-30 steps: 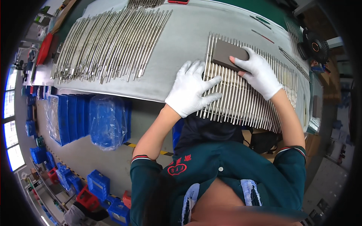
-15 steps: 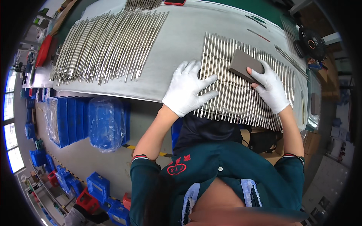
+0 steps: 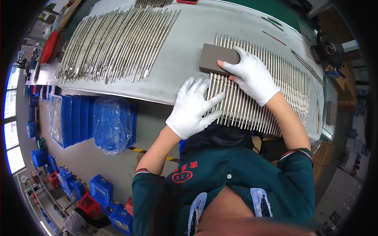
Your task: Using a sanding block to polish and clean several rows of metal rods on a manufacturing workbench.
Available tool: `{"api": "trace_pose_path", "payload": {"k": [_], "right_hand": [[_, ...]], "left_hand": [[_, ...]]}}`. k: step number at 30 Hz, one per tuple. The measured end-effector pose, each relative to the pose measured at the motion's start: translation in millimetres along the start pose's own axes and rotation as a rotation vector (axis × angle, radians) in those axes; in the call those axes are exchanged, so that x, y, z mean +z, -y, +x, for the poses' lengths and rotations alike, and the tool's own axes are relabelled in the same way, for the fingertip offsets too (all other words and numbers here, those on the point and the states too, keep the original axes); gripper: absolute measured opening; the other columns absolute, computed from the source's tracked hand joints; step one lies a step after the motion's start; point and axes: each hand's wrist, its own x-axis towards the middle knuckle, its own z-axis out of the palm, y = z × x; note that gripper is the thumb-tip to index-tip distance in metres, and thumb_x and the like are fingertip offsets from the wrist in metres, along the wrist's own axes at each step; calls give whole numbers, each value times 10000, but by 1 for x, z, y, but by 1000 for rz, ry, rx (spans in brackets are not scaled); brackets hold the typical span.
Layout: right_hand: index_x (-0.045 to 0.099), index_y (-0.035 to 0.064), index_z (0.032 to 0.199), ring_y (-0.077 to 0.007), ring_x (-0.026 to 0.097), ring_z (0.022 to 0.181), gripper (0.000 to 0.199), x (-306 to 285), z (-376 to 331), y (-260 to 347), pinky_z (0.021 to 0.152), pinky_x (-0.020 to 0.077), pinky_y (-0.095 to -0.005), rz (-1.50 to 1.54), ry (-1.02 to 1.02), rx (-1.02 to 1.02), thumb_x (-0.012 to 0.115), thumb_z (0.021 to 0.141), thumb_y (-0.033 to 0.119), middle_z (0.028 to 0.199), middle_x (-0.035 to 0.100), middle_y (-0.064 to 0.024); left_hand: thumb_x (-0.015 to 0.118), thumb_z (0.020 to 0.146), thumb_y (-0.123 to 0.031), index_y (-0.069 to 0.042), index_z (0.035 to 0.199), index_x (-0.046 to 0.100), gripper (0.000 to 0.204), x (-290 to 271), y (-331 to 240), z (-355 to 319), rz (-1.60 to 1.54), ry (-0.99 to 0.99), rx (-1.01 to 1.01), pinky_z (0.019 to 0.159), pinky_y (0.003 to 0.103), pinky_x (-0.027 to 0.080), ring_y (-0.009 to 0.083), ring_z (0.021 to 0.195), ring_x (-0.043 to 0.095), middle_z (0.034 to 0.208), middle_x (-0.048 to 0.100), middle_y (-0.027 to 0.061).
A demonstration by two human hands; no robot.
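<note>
A row of thin metal rods [image 3: 267, 94] lies side by side on the white-covered table in front of me. My right hand [image 3: 254, 74], in a white glove with bare fingertips showing, grips a flat grey-brown block [image 3: 218, 58]. The block rests over the upper left part of the row and sticks out past its left edge. My left hand [image 3: 193, 107], also gloved, lies with fingers spread at the row's lower left edge. Its thumb and forefinger reach onto the rods, apart from the block.
A second spread of metal rods [image 3: 118, 47] covers the table's left side. Slim tools [image 3: 274, 38] lie at the far right, near a black fan [image 3: 328, 49]. Blue bins [image 3: 75, 120] and a plastic-wrapped blue bin [image 3: 112, 125] stand on the floor below the table's left edge.
My right hand has carried the block leftward across the rods to their left edge. My left hand has shifted slightly down toward me, fingers still spread.
</note>
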Motion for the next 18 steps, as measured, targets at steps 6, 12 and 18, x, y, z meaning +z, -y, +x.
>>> {"api": "trace_pose_path", "payload": {"k": [6,12,18], "right_hand": [[651,244,1210,-380,592,1069,508,-25,-63,-17,924,487,-424,69,93,143,738,726,115,1262,533,-238],[652,227,1188,-381,599,997,472,-9,-23,10,866,495,-431,32,4,33,742,733,140,1231,538,-243],[655,238,1191,-384,597,1026,527,-24,-74,-5,876,494,-428,25,68,149,743,695,86,1255,532,-242]], "left_hand": [[637,860,-376,-160,1259,615,453,-1,-2,-2,-16,4,-20,1095,534,278,430,1224,471,1298,503,264],[636,860,-377,-164,1257,616,451,1,1,0,0,-8,5,1090,532,286,430,1217,475,1272,514,256],[636,860,-376,-166,1251,618,445,2,1,-1,8,-29,7,1086,532,290,421,1210,478,1257,513,255]]}}
